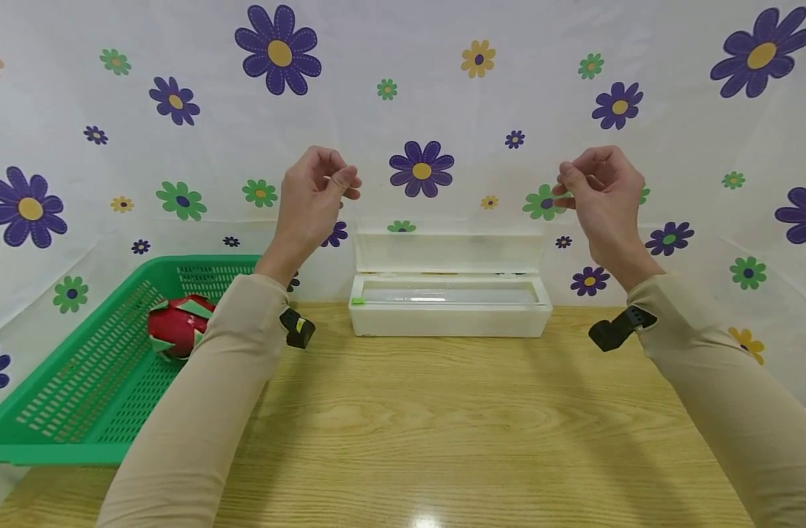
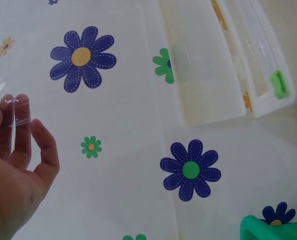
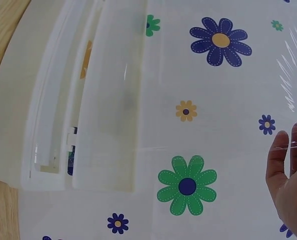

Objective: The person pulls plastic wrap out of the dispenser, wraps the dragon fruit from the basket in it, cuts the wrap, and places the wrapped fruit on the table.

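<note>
Both hands are raised above a white cling-film dispenser box [image 1: 449, 317] whose lid [image 1: 449, 253] stands open. My left hand [image 1: 345, 180] pinches one upper corner of a clear sheet of cling film [image 1: 452, 220], and my right hand [image 1: 565, 191] pinches the other. The film is stretched between them and is barely visible in the head view. In the left wrist view the film's wrinkled edge [image 2: 11, 107] lies over the fingers [image 2: 22, 135] of that hand. The right wrist view shows the film's glinting edge [image 3: 290, 75] above the right fingers [image 3: 277, 160]. A green slider [image 2: 278, 84] sits at the box's left end.
A green plastic basket [image 1: 59, 411] at the left of the wooden table [image 1: 442, 418] holds a red dragon fruit [image 1: 177, 326]. A flower-patterned white cloth [image 1: 442, 88] hangs behind the table.
</note>
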Action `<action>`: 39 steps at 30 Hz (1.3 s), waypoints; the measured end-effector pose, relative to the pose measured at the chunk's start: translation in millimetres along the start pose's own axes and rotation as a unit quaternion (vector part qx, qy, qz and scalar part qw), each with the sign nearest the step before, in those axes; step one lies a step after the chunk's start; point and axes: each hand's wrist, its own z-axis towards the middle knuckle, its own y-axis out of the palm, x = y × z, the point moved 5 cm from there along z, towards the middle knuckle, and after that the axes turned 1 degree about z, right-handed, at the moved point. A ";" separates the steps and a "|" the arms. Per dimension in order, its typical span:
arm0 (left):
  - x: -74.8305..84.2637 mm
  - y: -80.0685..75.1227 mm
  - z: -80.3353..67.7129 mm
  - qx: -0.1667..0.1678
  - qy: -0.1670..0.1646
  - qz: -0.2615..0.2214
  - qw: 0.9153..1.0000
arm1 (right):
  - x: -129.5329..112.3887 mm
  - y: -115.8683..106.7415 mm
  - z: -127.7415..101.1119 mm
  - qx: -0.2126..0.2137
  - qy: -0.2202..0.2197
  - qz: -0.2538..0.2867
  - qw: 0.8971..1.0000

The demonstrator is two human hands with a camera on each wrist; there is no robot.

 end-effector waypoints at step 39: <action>21.8 -7.2 5.2 0.007 0.013 -0.022 1.000 | -15.7 -4.1 5.4 0.013 -0.014 0.020 1.000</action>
